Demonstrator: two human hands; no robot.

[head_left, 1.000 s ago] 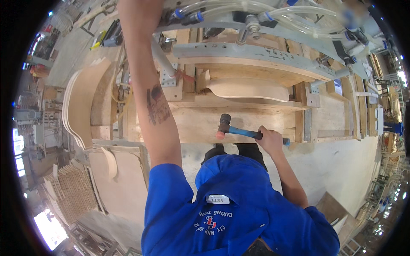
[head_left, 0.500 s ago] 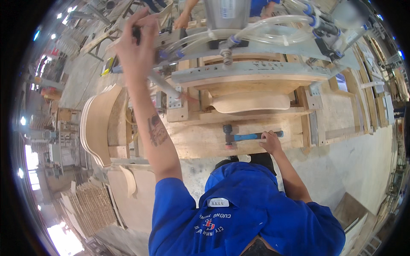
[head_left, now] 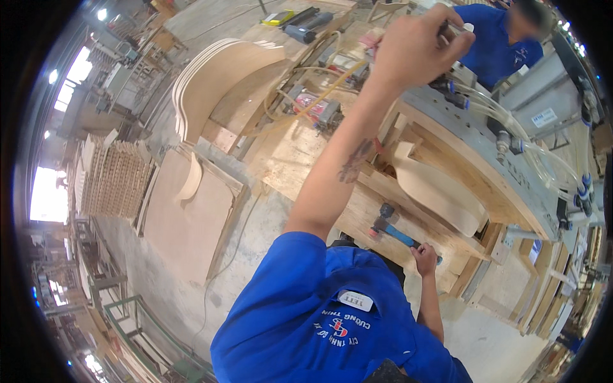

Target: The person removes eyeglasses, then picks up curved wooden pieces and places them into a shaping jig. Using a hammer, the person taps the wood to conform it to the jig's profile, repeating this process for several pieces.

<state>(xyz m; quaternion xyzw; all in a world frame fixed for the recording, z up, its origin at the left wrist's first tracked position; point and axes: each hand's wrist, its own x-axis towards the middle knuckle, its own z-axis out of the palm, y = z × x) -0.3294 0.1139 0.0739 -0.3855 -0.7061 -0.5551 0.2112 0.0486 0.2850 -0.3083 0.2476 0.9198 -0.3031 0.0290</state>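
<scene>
My right hand (head_left: pixel 424 258) is closed round the handle of a mallet (head_left: pixel 399 235), which has a blue handle and a head with one black and one red face. The mallet lies low over the front of the wooden bench (head_left: pixel 357 214). My left arm reaches up and forward. The left hand (head_left: pixel 421 48) is raised beside the press, its fingers curled round something small that they mostly hide. Between the two hands, a pale curved plywood piece (head_left: pixel 440 191) sits in the wooden mould (head_left: pixel 460 150) below the metal press beam (head_left: pixel 472 121).
Clear air hoses (head_left: pixel 536 150) and a grey cylinder (head_left: pixel 549 96) stand above the press. A stack of bent plywood sheets (head_left: pixel 198 83) rests on the left. Flat boards (head_left: pixel 185 223) and a slat pile (head_left: pixel 112 179) lie farther left. Another person (head_left: pixel 491 45) is across the bench.
The view has turned, so the bench now runs diagonally and more of the left side shows. My left hand stays raised and curled; my right hand remains on the mallet.
</scene>
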